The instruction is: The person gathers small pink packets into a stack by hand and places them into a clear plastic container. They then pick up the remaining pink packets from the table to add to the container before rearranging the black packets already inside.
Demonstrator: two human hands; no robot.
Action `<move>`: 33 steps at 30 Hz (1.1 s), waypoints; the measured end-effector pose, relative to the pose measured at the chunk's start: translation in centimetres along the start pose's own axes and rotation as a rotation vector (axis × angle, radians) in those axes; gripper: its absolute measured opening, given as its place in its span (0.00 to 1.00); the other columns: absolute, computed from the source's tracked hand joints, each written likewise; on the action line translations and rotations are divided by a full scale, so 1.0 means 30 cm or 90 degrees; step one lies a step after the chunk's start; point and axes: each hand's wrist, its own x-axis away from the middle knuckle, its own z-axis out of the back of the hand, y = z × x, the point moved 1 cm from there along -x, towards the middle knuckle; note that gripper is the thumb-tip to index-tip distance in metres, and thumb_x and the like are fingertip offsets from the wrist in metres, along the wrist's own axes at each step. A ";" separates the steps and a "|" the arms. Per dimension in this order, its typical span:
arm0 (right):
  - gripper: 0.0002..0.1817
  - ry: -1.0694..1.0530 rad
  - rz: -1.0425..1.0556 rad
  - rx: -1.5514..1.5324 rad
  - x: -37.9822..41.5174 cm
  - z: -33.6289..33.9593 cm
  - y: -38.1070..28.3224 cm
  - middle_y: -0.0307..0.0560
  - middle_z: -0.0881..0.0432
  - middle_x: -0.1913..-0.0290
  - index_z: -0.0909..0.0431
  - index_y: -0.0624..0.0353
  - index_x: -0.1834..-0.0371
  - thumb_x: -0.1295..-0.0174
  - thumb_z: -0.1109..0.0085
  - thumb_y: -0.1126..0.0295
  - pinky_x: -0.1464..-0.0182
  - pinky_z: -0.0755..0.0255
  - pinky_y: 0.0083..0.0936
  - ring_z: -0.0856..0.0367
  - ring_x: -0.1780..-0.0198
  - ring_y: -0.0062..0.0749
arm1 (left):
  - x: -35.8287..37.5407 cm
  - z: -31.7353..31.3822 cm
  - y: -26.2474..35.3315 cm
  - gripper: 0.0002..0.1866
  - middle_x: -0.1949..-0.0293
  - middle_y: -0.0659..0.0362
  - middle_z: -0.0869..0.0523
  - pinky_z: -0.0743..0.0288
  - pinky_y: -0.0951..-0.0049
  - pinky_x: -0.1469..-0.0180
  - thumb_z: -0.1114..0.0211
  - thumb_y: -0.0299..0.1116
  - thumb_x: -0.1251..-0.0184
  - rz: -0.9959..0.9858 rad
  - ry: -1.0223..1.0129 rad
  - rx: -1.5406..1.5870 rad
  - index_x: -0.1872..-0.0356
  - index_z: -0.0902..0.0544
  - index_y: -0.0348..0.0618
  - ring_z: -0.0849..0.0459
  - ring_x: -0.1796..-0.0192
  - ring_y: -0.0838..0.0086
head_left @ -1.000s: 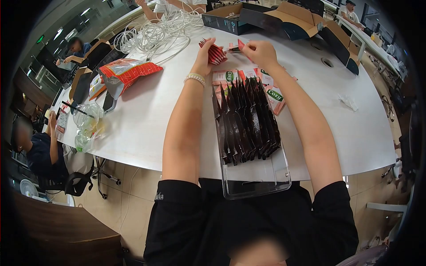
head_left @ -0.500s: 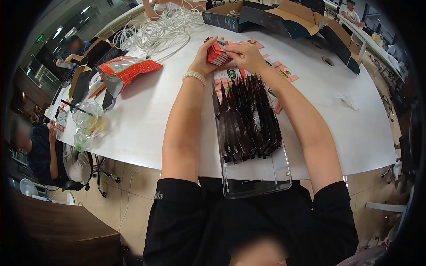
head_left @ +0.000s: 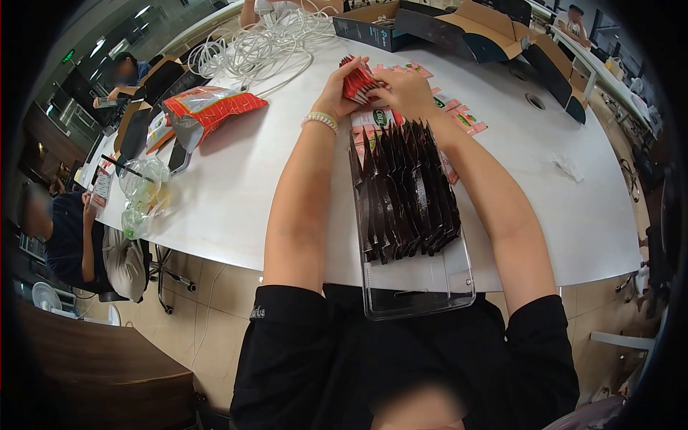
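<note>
My left hand is wrapped round a small stack of red sachets above the far part of the table. My right hand is closed at the stack's right side, its fingertips pinching the edge of a sachet. Pink-and-white packets lie spread on the table under and beyond my hands, partly hidden by them. Between my forearms stands a clear plastic box with a row of dark brown sachets on edge in its far part. The box's near end reaches over the table edge.
A red-and-silver bag, a phone and a clear plastic cup with a straw are on the left. Coiled white cables and open dark cardboard boxes lie at the back. Crumpled plastic is at right. Other people sit nearby.
The red stack has tilted and fanned slightly in my left hand. My right hand's fingers have shifted along its edge. The whole view has moved a little.
</note>
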 end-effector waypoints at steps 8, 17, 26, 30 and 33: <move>0.16 0.016 -0.046 -0.002 0.007 -0.004 -0.006 0.40 0.17 0.73 0.17 0.52 0.71 0.53 0.32 0.52 0.65 0.28 0.33 0.18 0.69 0.36 | -0.057 0.057 -0.018 0.26 0.54 0.51 0.22 0.25 0.51 0.46 0.38 0.48 0.35 -0.077 0.061 0.016 0.42 0.31 0.46 0.20 0.50 0.57; 0.15 -0.297 -0.157 -0.386 -0.014 -0.041 -0.059 0.45 0.14 0.65 0.15 0.60 0.61 0.49 0.31 0.63 0.59 0.26 0.23 0.18 0.64 0.26 | 0.008 -0.013 0.015 0.32 0.50 0.44 0.24 0.28 0.47 0.42 0.35 0.49 0.38 -0.095 0.126 0.106 0.39 0.33 0.42 0.22 0.46 0.51; 0.15 -0.312 -0.325 -0.619 -0.019 -0.051 -0.028 0.44 0.15 0.61 0.16 0.62 0.56 0.48 0.31 0.73 0.68 0.25 0.14 0.19 0.67 0.19 | -0.010 0.007 0.004 0.31 0.50 0.44 0.21 0.25 0.58 0.46 0.41 0.51 0.35 -0.014 0.004 -0.010 0.36 0.33 0.44 0.19 0.51 0.59; 0.18 -0.331 -0.317 -0.637 -0.020 -0.060 -0.025 0.44 0.15 0.59 0.17 0.63 0.53 0.47 0.31 0.71 0.68 0.24 0.15 0.19 0.65 0.20 | -0.002 0.011 0.006 0.27 0.56 0.50 0.19 0.23 0.61 0.51 0.40 0.48 0.35 -0.003 0.058 -0.051 0.40 0.29 0.42 0.18 0.57 0.63; 0.20 -0.334 -0.342 -0.644 -0.023 -0.052 -0.023 0.44 0.16 0.58 0.19 0.64 0.49 0.46 0.31 0.69 0.67 0.24 0.16 0.18 0.65 0.21 | -0.007 0.015 -0.003 0.24 0.60 0.51 0.19 0.22 0.62 0.54 0.38 0.47 0.37 0.021 0.085 0.003 0.47 0.26 0.40 0.18 0.60 0.63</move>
